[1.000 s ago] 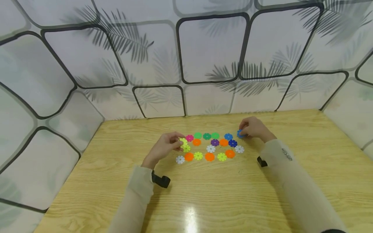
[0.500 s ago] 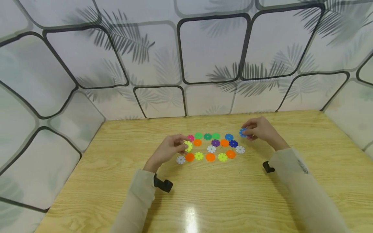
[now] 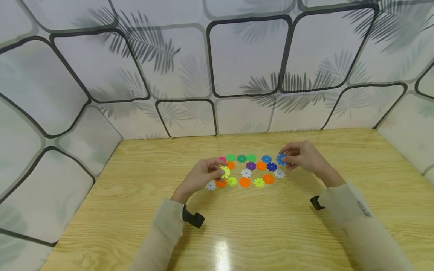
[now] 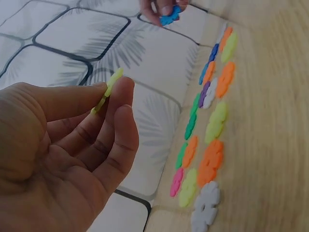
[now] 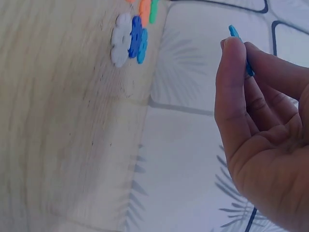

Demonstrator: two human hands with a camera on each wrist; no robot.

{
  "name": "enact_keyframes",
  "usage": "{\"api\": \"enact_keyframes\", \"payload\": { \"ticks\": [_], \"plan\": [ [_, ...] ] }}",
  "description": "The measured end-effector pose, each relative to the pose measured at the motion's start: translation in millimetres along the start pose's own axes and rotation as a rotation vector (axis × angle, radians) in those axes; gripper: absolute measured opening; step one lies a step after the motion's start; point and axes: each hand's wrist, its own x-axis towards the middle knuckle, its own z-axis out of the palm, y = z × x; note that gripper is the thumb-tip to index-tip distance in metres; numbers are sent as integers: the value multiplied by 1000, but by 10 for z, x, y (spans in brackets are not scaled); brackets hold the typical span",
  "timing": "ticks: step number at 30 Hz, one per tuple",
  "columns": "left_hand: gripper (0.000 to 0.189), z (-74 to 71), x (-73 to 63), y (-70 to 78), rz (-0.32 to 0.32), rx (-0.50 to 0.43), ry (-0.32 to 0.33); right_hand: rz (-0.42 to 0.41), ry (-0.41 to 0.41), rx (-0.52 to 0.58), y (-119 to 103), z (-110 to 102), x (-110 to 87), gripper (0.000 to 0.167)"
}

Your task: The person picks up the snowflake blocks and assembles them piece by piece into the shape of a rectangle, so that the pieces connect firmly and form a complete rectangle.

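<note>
My left hand (image 3: pixel 202 174) pinches a yellow notched plastic disc (image 4: pixel 112 83) between thumb and fingertips, raised above the table. Right of the row of discs, my right hand (image 3: pixel 305 158) pinches a blue notched disc (image 5: pixel 234 32), also lifted and seen almost edge-on in the right wrist view. Between the hands, several similar discs lie flat, among them a dark blue one (image 3: pixel 271 167), a purple one (image 3: pixel 251 166) and a teal one (image 3: pixel 242 158). Another yellow disc (image 4: pixel 188 187) on the table is hidden by my left hand in the head view.
A front row of orange (image 3: pixel 245 182) discs, yellow (image 3: pixel 259 183) discs and a white disc (image 3: pixel 211 185) lies on the wooden table (image 3: pixel 257 226). The patterned wall (image 3: pixel 244 56) rises behind the table's far edge.
My left hand has lifted the yellow disc off the table and moved right and nearer. The right hand has raised the blue disc, drawn it right, then brought it slightly back left and nearer.
</note>
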Motion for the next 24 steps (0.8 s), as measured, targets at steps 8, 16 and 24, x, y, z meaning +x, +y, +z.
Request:
{"api": "enact_keyframes", "payload": {
  "ticks": [8,16,24],
  "plan": [
    [25,139,-31,75,13,-8,-16,-71,-26,9,-118,128,-155,19],
    [25,266,-58,169,13,-47,-23,-104,-65,31,-251,241,-260,12],
    [25,356,-49,222,24,-94,-26,-147,-94,92,-316,335,-317,3]
  ]
}}
